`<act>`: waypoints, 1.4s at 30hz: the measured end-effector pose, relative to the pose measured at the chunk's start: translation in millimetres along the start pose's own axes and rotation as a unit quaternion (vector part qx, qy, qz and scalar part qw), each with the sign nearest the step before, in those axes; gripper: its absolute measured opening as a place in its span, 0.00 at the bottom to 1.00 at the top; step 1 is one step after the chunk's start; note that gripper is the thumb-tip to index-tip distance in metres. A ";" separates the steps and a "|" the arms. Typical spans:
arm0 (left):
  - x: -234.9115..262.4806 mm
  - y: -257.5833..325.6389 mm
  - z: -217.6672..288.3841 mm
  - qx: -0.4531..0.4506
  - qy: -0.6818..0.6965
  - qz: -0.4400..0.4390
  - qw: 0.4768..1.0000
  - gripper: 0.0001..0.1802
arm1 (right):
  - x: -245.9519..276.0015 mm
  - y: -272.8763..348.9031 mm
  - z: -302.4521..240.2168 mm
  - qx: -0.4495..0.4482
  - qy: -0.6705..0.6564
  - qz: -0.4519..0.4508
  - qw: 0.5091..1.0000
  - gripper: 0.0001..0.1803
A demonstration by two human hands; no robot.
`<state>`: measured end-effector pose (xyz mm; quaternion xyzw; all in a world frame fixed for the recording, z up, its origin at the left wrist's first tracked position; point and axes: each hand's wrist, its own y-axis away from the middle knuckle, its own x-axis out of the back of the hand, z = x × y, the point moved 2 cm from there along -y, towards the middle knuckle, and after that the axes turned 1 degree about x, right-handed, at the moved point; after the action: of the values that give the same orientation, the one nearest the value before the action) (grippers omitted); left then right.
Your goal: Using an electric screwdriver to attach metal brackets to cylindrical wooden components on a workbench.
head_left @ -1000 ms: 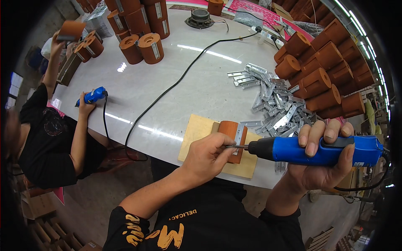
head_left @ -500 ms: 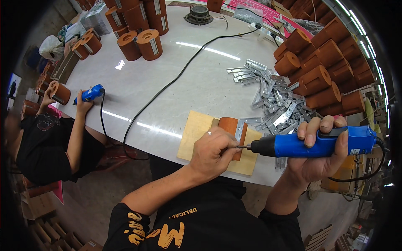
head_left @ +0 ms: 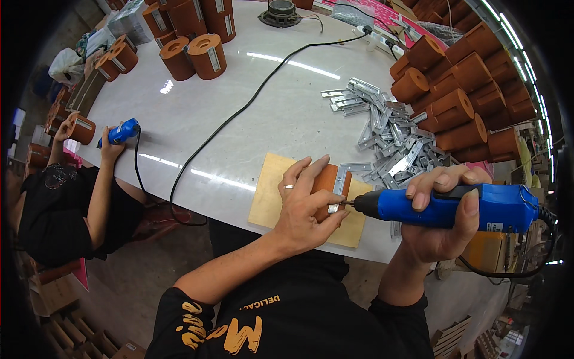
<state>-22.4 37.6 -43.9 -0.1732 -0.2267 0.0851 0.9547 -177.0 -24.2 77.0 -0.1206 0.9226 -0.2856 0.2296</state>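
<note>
On a pale yellow wooden board [head_left: 266, 190] lies a reddish-brown cylinder [head_left: 325, 179] with a silver metal rail [head_left: 339, 181] along its top. My left hand [head_left: 304, 210] wraps over the cylinder, its thumb and a finger near the rail's close end. A ring shows on one finger. My right hand [head_left: 436, 236] grips a blue electric screwdriver [head_left: 391, 207] with a black nose, held level from the right. Its bit reaches the left fingertips at the rail's near end. Whether a screw sits at the tip is too small to tell.
Loose silver rails [head_left: 394, 143] lie heaped beyond the board. Brown cylinders are stacked at the right [head_left: 463, 110] and far left [head_left: 206, 57]. A black cord [head_left: 239, 113] crosses the table near a round speaker [head_left: 281, 13]. At left, a co-worker's hands hold another blue screwdriver [head_left: 122, 133] and a cylinder [head_left: 80, 128].
My left hand has opened from a pinch at the bit and spread over the cylinder. The screwdriver has shifted slightly left, its bit now at the rail's near end.
</note>
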 end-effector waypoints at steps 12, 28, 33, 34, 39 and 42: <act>-6.9 0.1 -11.8 0.009 0.074 0.016 0.997 0.08 | -17.8 3.6 1.2 -0.025 0.040 -0.017 0.999 0.19; -9.0 0.1 -13.3 0.008 0.054 -0.001 0.998 0.21 | -23.4 3.8 5.8 -0.060 0.051 -0.053 0.996 0.22; -7.8 0.9 -12.2 0.026 0.060 0.002 0.998 0.35 | -21.9 3.9 9.0 -0.065 0.044 -0.063 0.995 0.22; -7.8 0.2 -11.5 0.023 0.057 -0.002 0.998 0.36 | -22.6 4.3 8.9 -0.066 0.047 -0.063 0.995 0.22; -5.2 -0.7 -12.4 0.009 0.038 -0.020 0.999 0.39 | -23.0 3.6 8.0 -0.076 0.051 -0.147 0.985 0.22; 1.1 -3.5 -13.5 0.013 0.068 -0.045 0.997 0.50 | -19.0 -0.3 5.3 -0.055 0.004 -0.147 0.988 0.22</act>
<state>-14.9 30.6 -53.4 -0.1557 -0.1675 0.0326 0.9730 -158.0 -20.3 80.0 -0.2665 0.9099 -0.2657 0.1744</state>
